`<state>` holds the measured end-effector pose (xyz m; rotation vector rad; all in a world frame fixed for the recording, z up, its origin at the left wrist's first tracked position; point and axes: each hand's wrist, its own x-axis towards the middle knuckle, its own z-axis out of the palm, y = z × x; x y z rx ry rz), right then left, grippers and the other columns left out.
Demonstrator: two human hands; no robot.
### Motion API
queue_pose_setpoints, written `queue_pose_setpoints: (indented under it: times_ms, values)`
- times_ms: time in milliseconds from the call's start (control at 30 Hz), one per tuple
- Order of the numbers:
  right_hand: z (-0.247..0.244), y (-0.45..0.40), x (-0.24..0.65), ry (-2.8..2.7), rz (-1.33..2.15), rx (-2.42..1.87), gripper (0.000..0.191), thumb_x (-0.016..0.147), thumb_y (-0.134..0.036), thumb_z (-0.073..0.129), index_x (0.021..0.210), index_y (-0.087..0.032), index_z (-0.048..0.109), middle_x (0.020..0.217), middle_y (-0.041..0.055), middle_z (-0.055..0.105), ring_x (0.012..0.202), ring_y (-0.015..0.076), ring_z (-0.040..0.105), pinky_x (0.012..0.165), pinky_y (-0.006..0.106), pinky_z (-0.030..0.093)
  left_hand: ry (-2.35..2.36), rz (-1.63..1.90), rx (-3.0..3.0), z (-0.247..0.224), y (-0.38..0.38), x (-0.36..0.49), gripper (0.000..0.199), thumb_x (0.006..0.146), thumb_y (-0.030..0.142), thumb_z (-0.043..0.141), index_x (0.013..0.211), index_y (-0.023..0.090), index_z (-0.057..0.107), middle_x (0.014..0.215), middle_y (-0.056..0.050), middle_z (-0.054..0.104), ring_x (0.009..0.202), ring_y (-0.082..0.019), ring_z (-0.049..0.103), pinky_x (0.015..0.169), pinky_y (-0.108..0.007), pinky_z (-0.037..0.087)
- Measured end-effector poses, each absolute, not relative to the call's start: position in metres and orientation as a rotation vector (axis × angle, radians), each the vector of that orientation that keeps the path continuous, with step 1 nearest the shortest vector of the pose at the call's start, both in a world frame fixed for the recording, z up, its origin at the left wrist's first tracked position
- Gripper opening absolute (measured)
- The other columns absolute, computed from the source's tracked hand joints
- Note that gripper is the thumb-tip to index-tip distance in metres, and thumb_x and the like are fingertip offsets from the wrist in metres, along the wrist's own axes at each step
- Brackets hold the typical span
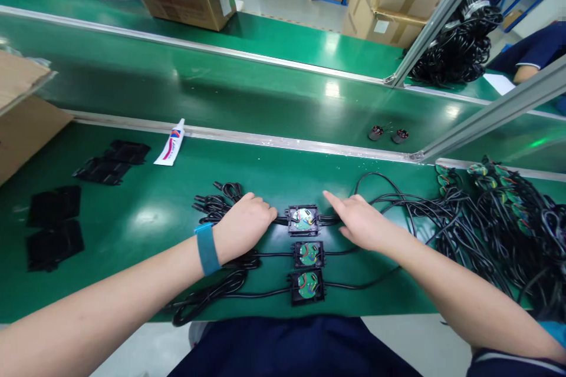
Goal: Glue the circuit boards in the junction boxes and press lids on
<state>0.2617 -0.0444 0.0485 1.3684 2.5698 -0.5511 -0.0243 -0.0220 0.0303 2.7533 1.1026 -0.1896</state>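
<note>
Three open black plastic boxes stand in a column in front of me: the top box (303, 230), the middle box (321, 254) and the bottom box (305, 301). Each holds a round green circuit board (308, 284) with small coloured wires, and black cable leaves both sides. My left hand (247, 221) is closed on the black cable (281, 221) just left of the top box. To the right of that box, my right hand (360, 221) has its index finger stretched out and thumb apart, over the cable there; its other fingers are partly hidden.
Coiled cables (212, 206) lie at left, and a heap of cables with boards (499, 218) at right. Black plastic parts (55, 227) and a white tube (171, 144) are farther left. A metal rail (283, 141) crosses behind; a cardboard box (26, 129) stands at the left edge.
</note>
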Motion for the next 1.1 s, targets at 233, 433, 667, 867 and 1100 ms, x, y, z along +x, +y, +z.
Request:
queue_pose_setpoints:
  times_ms: [233,433,667,867,1100]
  values:
    - [0.047,0.004,0.304,2.565,-0.427,1.276,0.016,0.083,-0.009,0.054,0.085,-0.015,0.068,0.085,0.0095,0.068,0.084,0.0219,0.063,0.083,0.034,0.038,1.087,-0.278,2.702,0.044,0.017,-0.039,0.018,0.089,0.006,0.053,0.077,0.019,0.058,0.065,-0.003,0.068,0.065,-0.021,0.064,0.071,-0.034,0.034]
    - [0.070,0.085,0.337,2.567,-0.806,1.698,0.019,0.088,-0.028,0.055,0.091,-0.018,0.071,0.080,0.0040,0.072,0.074,0.0187,0.064,0.072,0.029,0.046,1.387,-0.312,2.722,0.077,0.117,-0.069,0.014,0.092,0.019,0.051,0.082,0.020,0.061,0.076,-0.005,0.073,0.076,-0.023,0.068,0.070,-0.032,0.033]
    - [0.105,0.183,0.318,2.378,-0.879,2.041,0.018,0.083,-0.032,0.061,0.082,-0.016,0.069,0.058,-0.0009,0.061,0.050,0.0128,0.055,0.053,0.024,0.043,1.714,-0.471,2.879,0.099,0.236,-0.099,0.025,0.090,0.013,0.043,0.099,0.017,0.066,0.089,-0.014,0.074,0.090,-0.025,0.067,0.088,-0.038,0.031]
    - [0.129,0.282,0.289,2.286,-0.591,1.912,0.016,0.082,-0.033,0.071,0.087,-0.018,0.075,0.070,0.0032,0.069,0.060,0.0155,0.060,0.063,0.028,0.045,1.868,-0.481,2.632,0.063,0.285,-0.116,0.025,0.086,0.012,0.047,0.097,0.017,0.069,0.105,-0.018,0.074,0.104,-0.027,0.065,0.097,-0.042,0.028]
    - [0.074,0.327,0.272,2.099,0.010,1.860,0.027,0.085,-0.015,0.061,0.109,-0.016,0.073,0.112,0.0187,0.069,0.105,0.0304,0.063,0.092,0.044,0.043,1.917,-0.577,2.413,0.028,0.309,-0.119,0.031,0.079,0.016,0.057,0.107,0.013,0.069,0.114,-0.024,0.070,0.112,-0.036,0.062,0.098,-0.050,0.033]
